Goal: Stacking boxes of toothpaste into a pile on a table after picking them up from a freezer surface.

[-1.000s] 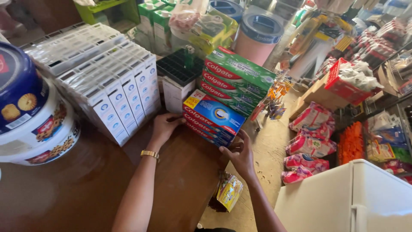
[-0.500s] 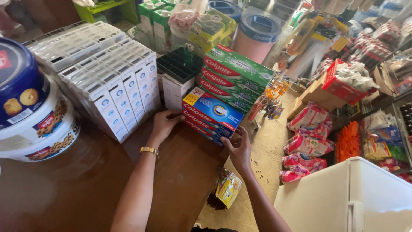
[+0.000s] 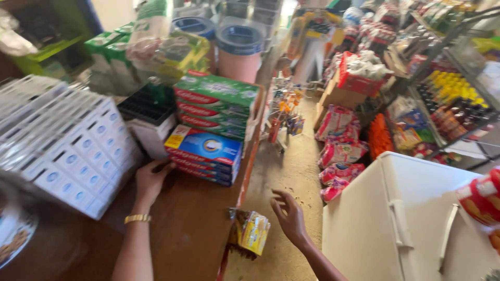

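Hands are well apart: the left hand (image 3: 151,179) lies on the brown desk (image 3: 177,229) with its fingers against the near left corner of the blue toothpaste boxes (image 3: 204,154), pressing but not gripping, while the right hand (image 3: 290,217) hangs empty past the desk's edge over the floor (image 3: 291,171), fingers spread.

At the right stands a big white chest freezer (image 3: 416,224), lid shut. On the left of the desk a wide block of small white cartons (image 3: 67,151) sits in rows, just beside the left hand. The blue toothpaste boxes lie stacked flat near the desk's right edge, and a second stack of green and red toothpaste boxes (image 3: 216,104) rests behind them, reaching higher. A white box with a black grid top (image 3: 148,117) stands between the cartons and the stacks. Pink packets (image 3: 341,153) lie piled on the floor beside the freezer. A small yellow packet (image 3: 252,234) hangs at the desk's edge, near the right hand. A gold bracelet (image 3: 137,219) circles the left wrist.
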